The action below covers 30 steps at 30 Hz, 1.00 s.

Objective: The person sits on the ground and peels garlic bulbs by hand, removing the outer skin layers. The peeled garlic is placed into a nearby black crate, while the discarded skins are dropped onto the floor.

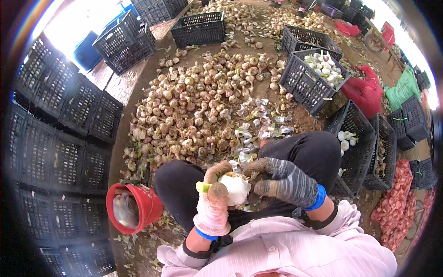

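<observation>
My left hand [214, 200], in a soiled pink-white knit glove, grips a garlic bulb [236, 190] above my lap. The bulb's skin is white, with a brown patch along its upper edge, and its cut green stem pokes out to the left of the hand. At the bulb's right side is my right hand [285, 181], in a grey striped glove with dirty fingertips. Its fingers are bent close to the bulb; whether they pinch a piece of skin cannot be made out. Beyond my knees spreads a heap of unpeeled garlic bulbs [187, 104], with loose peeled skins [245, 135] at its near right.
A red bucket [155, 204] holding a plastic bag stands left of my knee. Stacked black crates [69, 145] wall the left side. To the right are a tilted crate [301, 83] of white garlic, another crate [360, 155] with several bulbs, and a red mesh sack [394, 204].
</observation>
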{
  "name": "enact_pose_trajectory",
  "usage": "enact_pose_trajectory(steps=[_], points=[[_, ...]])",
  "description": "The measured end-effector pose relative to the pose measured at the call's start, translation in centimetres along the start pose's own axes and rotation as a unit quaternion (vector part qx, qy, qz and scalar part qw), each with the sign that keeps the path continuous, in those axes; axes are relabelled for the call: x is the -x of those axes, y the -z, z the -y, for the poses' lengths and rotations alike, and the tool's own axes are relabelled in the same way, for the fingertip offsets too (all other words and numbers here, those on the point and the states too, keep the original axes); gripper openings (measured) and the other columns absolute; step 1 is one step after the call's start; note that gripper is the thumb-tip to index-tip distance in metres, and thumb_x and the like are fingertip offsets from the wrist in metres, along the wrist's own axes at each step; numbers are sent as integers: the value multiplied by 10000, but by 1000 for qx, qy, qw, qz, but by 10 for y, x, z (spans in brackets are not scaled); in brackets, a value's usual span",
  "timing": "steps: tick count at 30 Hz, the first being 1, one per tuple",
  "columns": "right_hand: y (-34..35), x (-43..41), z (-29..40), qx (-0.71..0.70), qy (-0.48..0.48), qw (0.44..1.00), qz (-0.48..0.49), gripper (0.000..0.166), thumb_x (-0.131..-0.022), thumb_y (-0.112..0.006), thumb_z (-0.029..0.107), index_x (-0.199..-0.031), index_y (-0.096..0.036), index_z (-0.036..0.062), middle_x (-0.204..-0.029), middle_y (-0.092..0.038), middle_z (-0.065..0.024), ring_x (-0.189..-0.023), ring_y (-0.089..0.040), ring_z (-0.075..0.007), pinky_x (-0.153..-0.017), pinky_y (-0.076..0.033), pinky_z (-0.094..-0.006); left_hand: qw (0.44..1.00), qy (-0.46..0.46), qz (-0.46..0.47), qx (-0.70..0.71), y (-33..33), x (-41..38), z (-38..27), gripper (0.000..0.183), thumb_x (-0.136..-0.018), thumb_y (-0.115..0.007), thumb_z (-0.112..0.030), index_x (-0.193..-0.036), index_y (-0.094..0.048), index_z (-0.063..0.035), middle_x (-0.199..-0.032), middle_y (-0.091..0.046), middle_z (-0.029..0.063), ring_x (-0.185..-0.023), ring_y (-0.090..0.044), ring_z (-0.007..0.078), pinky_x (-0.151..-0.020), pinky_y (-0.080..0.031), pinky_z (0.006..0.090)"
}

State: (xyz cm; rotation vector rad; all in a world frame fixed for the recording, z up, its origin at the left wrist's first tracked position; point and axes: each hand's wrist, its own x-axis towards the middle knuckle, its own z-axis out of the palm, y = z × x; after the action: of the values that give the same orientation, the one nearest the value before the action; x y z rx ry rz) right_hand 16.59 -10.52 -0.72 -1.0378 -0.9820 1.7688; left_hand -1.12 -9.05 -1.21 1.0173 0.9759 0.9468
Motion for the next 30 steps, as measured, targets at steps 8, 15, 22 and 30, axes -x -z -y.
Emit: enact_pose_trajectory(steps=[8,15,22,30], points=[[9,-10,-13,404,189,881,-158,222,-780,-602,147,-961,-582,20,-775,-627,-198,-679,-636,-309,-621,-503,-378,995,-27,18,90,6,3,13,901,-708,-659,-620,-1249,-381,45,-1012,-558,102,-885,-574,172,-788,-477,285],[-10,5,0,138,124,980,-77,331,-811,-665,237,-1040,-569,19,-866,-613,-168,-774,-626,-268,-676,-492,-344,996,-63,43,41,12,0,21,930,-664,-692,-628,-1243,-399,39,-1020,-546,97,-901,-562,169,-795,-468,286],[8,-9,-14,343,225,890,-202,139,-827,-626,111,-928,-618,15,-751,-620,-111,-654,-609,-174,-580,-477,-299,996,-29,39,70,8,7,11,898,-622,-719,-637,-1178,-465,21,-999,-559,89,-903,-549,154,-779,-463,278],[-12,2,-17,70,138,988,-21,313,-842,-656,161,-1111,-550,44,-946,-605,-39,-805,-570,-72,-674,-484,-233,988,-142,28,-62,8,-8,23,894,-696,-646,-649,-1215,-436,48,-1020,-559,100,-901,-558,170,-806,-456,283]])
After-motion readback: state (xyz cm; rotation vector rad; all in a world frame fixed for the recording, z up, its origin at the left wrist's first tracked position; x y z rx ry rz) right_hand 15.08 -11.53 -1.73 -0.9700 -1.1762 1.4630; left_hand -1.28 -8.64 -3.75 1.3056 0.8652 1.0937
